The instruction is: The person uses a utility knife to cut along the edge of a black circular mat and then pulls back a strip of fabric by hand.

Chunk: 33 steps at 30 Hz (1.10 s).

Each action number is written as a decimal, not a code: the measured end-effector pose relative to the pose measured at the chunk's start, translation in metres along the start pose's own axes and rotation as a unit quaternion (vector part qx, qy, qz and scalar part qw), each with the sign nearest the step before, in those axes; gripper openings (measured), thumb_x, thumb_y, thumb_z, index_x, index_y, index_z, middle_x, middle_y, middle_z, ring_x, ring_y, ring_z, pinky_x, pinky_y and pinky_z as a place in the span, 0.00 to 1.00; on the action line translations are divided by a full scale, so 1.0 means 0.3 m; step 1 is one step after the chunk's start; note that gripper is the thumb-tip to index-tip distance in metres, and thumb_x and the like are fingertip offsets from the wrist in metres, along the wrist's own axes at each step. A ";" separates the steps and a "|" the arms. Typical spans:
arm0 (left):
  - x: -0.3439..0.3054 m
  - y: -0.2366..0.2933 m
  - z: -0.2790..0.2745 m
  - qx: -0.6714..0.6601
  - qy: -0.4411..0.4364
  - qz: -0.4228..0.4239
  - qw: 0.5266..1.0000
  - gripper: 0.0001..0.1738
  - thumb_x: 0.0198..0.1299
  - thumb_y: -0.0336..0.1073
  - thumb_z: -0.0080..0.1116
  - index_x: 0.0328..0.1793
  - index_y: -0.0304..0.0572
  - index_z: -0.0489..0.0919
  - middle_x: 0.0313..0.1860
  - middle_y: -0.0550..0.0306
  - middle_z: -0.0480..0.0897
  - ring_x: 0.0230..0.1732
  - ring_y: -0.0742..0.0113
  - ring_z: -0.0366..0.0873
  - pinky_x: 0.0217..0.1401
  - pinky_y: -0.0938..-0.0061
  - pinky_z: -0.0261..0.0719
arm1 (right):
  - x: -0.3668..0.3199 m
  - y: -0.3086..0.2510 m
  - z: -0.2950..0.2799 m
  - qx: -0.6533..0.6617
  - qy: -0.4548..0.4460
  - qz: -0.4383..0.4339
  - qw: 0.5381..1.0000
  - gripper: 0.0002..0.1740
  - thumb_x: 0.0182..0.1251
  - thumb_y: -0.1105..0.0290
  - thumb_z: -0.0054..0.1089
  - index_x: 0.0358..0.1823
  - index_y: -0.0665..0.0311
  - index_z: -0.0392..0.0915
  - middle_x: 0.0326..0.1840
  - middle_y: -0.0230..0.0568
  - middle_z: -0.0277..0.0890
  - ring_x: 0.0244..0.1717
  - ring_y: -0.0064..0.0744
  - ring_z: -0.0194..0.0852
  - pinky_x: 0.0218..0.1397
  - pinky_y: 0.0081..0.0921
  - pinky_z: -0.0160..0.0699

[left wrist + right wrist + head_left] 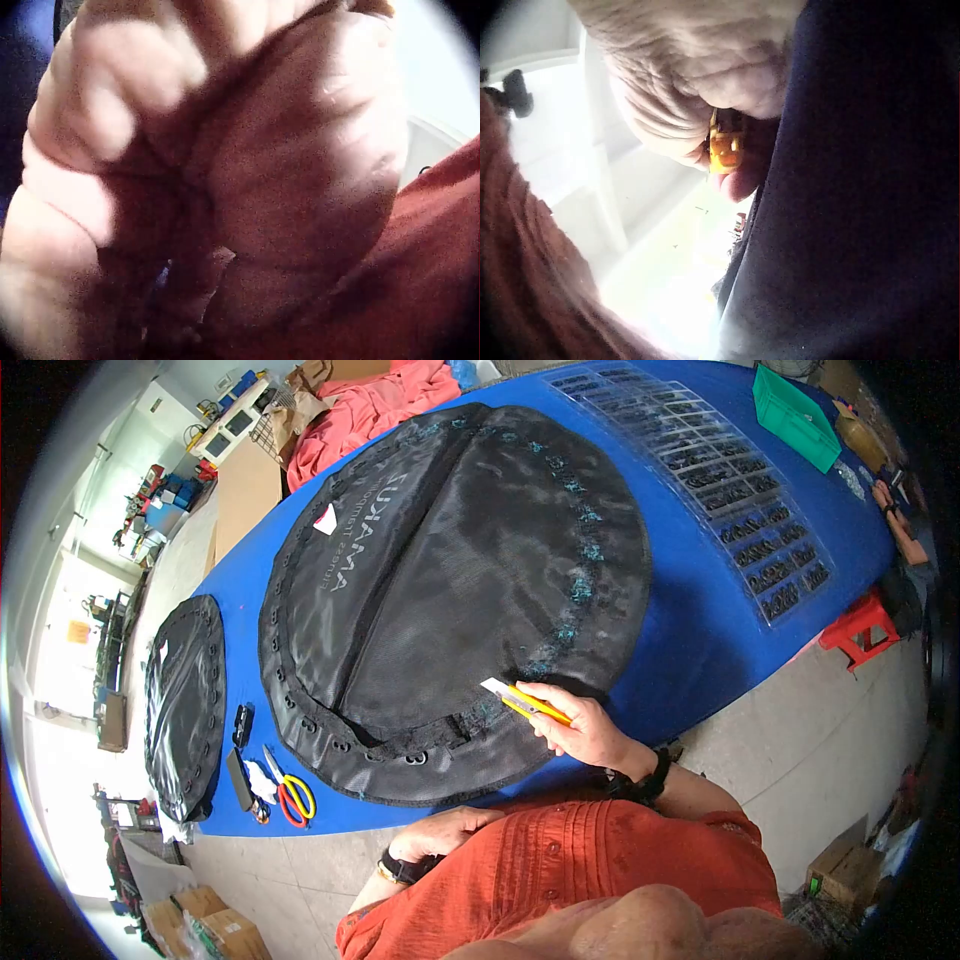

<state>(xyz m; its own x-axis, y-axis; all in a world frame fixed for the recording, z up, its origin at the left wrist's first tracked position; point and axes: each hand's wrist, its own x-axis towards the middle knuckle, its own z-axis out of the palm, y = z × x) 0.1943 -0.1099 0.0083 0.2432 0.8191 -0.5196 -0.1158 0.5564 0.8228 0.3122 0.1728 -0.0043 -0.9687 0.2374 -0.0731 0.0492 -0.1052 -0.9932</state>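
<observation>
My right hand (585,732) grips a yellow utility knife (535,706), its pale blade pointing up and left over the near rim of a large round black cover (440,650). Its yellow end (726,154) pokes out below the palm in the right wrist view. Teal marks dot the cover's right border, and metal hooks line the near-left border. Close to the table's front edge and the red shirt, my left hand (445,832) lies with loosely bent fingers; the left wrist view shows the palm (285,172) in shadow, holding nothing visible.
Scissors (296,800) with red and yellow handles lie left of the cover, beside small black items. A smaller black cover (185,705) is at the table's left end. Clear compartment boxes (740,490) and a green bin (795,418) stand back right. A red stool (860,630) is beyond.
</observation>
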 end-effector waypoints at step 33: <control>-0.031 -0.123 -0.045 0.194 0.018 0.118 0.974 0.33 0.75 0.57 0.56 0.68 0.33 0.77 0.64 0.39 0.81 0.66 0.50 0.78 0.71 0.58 0.73 | 0.014 0.021 0.040 -0.089 0.067 -0.006 0.994 0.27 0.84 0.67 0.56 0.81 0.53 0.70 0.33 0.30 0.81 0.25 0.15 0.77 0.29 0.19 0.82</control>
<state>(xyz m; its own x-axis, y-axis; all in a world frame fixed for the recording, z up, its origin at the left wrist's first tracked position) 0.1833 -0.1362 -0.0204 0.2191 0.9262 -0.3067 0.2097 0.2623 0.9419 0.3055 0.1617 -0.0098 -0.9293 0.3645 -0.0602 0.0913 0.0686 -0.9935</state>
